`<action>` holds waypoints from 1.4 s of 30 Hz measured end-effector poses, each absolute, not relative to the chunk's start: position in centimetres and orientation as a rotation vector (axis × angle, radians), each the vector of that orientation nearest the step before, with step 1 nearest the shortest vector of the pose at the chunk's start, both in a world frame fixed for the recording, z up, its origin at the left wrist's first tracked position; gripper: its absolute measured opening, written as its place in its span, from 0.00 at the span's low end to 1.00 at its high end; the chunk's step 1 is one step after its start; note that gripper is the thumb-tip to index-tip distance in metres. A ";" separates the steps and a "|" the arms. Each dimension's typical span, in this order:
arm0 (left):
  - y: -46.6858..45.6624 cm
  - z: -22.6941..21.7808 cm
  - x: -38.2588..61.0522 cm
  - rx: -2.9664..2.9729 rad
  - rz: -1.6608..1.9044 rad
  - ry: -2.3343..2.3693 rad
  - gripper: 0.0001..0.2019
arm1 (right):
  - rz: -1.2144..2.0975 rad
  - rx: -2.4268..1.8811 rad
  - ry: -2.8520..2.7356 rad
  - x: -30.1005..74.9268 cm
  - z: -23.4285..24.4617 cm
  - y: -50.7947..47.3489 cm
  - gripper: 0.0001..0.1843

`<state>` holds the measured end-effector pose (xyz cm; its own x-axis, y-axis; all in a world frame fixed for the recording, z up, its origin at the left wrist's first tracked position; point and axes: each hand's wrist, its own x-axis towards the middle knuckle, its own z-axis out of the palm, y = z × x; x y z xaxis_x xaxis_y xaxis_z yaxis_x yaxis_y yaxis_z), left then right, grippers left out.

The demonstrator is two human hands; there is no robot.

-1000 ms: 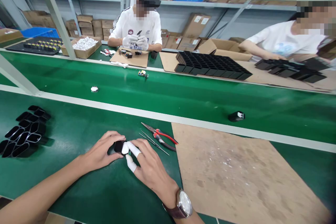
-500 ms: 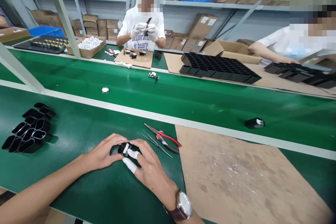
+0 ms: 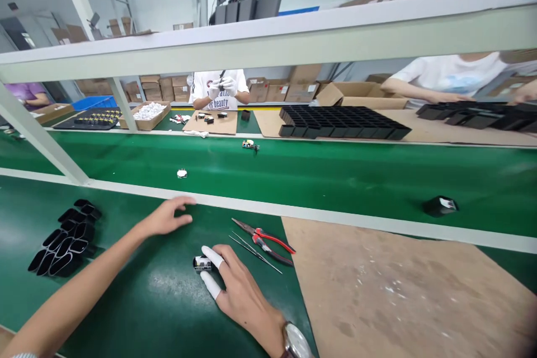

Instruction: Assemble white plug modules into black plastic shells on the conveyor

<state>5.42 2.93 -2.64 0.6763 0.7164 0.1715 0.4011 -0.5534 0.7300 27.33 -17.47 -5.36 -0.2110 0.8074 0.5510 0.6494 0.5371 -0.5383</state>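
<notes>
Case [image 3: 202, 264], lower centre, pinched by the right hand [image 3: 242, 286], likely needed light, even pressure while the left hand [image 3: 166, 220] had fingers wide.

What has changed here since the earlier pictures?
The left hand has let go of the black casing and moved forward, close to the pale rail. The right hand stays at the casing. On the belt, the lone casing and white-topped part have shifted right. The pliers and tweezers lie as before.
</notes>
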 end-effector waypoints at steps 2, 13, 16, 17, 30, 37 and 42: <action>7.3 -2.8 6.3 2.225 0.732 1.036 0.27 | 0.269 -1.184 -1.982 27.2 -5.2 -17.5 0.27; 12.5 -6.0 11.3 2.238 0.944 1.316 0.23 | 0.227 -1.145 -2.060 27.2 -5.6 -17.8 0.16; 8.6 -5.8 11.2 2.293 0.951 1.172 0.23 | 0.183 -1.140 -2.098 27.3 -5.3 -17.7 0.14; 7.0 -5.8 10.9 2.315 0.937 1.114 0.23 | 0.176 -1.138 -2.115 27.3 -5.2 -17.7 0.14; -6.7 -4.1 4.7 2.286 0.917 0.651 0.22 | 0.180 -1.085 -2.061 27.8 -5.4 -17.5 0.14; -9.4 -5.1 5.1 2.396 1.007 0.305 0.18 | 0.328 -1.166 -1.984 27.4 -6.1 -17.7 0.25; -9.2 -4.7 4.6 2.428 0.922 0.292 0.14 | 0.334 -1.190 -2.089 28.2 -4.9 -17.6 0.26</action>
